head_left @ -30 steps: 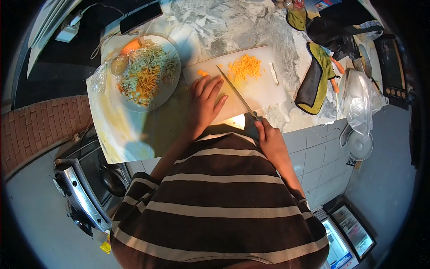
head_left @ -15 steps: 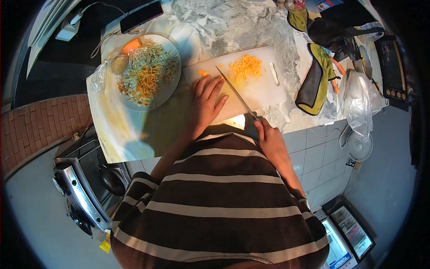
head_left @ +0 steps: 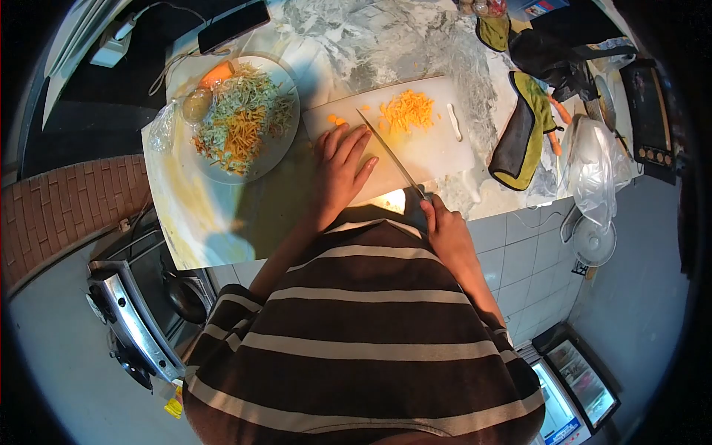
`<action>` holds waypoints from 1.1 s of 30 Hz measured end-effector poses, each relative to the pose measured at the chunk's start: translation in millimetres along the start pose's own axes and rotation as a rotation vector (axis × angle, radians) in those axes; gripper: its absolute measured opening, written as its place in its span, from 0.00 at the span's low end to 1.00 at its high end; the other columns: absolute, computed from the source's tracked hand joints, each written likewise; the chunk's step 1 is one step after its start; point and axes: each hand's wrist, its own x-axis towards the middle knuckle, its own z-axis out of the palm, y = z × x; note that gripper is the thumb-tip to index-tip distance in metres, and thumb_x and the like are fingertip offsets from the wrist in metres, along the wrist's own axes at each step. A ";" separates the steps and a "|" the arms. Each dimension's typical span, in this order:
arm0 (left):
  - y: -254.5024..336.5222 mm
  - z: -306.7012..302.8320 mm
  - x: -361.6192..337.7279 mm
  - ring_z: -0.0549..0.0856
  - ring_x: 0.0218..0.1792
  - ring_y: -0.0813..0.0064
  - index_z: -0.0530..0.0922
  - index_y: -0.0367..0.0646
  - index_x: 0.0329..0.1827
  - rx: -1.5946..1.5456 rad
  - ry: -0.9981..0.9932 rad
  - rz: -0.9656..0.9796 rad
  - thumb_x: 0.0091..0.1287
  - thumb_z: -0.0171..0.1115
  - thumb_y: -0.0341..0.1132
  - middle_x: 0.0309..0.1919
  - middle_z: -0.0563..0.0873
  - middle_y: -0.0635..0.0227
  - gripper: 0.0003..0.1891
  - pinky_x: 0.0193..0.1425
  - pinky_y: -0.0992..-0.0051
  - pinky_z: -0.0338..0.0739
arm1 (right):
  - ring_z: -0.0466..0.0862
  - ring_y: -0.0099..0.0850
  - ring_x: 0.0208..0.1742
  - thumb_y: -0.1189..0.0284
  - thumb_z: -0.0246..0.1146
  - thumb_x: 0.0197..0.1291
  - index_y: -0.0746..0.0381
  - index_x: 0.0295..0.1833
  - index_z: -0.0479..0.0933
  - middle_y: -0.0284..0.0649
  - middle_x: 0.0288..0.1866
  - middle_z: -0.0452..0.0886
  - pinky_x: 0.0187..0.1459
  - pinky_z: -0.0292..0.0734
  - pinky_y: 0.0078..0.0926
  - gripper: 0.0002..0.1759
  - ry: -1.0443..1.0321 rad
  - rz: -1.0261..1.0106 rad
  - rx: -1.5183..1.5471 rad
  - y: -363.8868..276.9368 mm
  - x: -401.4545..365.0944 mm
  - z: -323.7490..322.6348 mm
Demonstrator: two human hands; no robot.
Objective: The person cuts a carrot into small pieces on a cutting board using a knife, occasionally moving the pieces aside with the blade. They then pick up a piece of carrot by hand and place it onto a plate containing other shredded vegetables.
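The fingers (head_left: pixel 354 144) of the left hand (head_left: pixel 340 174) are stretched out straight and a little spread, and they lie flat on the near left part of the white cutting board (head_left: pixel 437 152). They hold nothing. The fingertips end just beside a few small orange pieces (head_left: pixel 335 120) near the left edge of the board, but I cannot tell if they touch them.

The fingers (head_left: pixel 434 210) of the right hand (head_left: pixel 446 231) are closed tight around the dark handle of a knife (head_left: pixel 391 154), at the near edge of the board. The long blade goes in a slant from this hand up and to the left, and it lies just right of the left fingers. Its tip points between the small orange pieces and a pile of chopped orange bits (head_left: pixel 406 111), which sits on the far middle of the board. A thin white strip (head_left: pixel 454 122) lies to the right of the pile.

Left of the board stands a plate (head_left: pixel 294 130) full of shredded vegetables. A green and black oven mitt (head_left: pixel 523 133) lies to the right of the board on the marble counter (head_left: pixel 415 44), and a clear plastic bag (head_left: pixel 593 170) lies further right. A dark phone (head_left: pixel 233 26) rests at the far left.
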 end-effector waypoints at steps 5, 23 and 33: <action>0.0 0.2 0.0 0.72 0.68 0.60 0.79 0.41 0.61 -0.039 0.022 -0.014 0.64 0.68 0.41 0.64 0.79 0.68 0.24 0.73 0.54 0.61 | 0.82 0.66 0.34 0.57 0.48 0.78 0.67 0.55 0.74 0.65 0.29 0.81 0.35 0.77 0.61 0.22 -0.072 0.041 -0.010 -3.0 3.1 -2.4; -1.3 -1.0 1.3 0.76 0.62 0.56 0.78 0.42 0.41 -0.166 0.117 -0.078 0.60 0.70 0.30 0.58 0.80 0.63 0.10 0.69 0.55 0.65 | 0.81 0.68 0.36 0.59 0.49 0.78 0.66 0.54 0.72 0.66 0.29 0.81 0.36 0.76 0.64 0.19 -0.168 0.087 0.016 0.1 10.4 0.6; -1.7 -4.4 -1.1 0.77 0.56 0.59 0.76 0.40 0.36 -0.211 0.175 -0.073 0.59 0.68 0.27 0.52 0.81 0.65 0.08 0.64 0.57 0.70 | 0.79 0.51 0.32 0.53 0.46 0.80 0.70 0.53 0.75 0.54 0.29 0.80 0.39 0.74 0.43 0.28 -0.212 -0.046 0.308 33.6 20.8 -1.0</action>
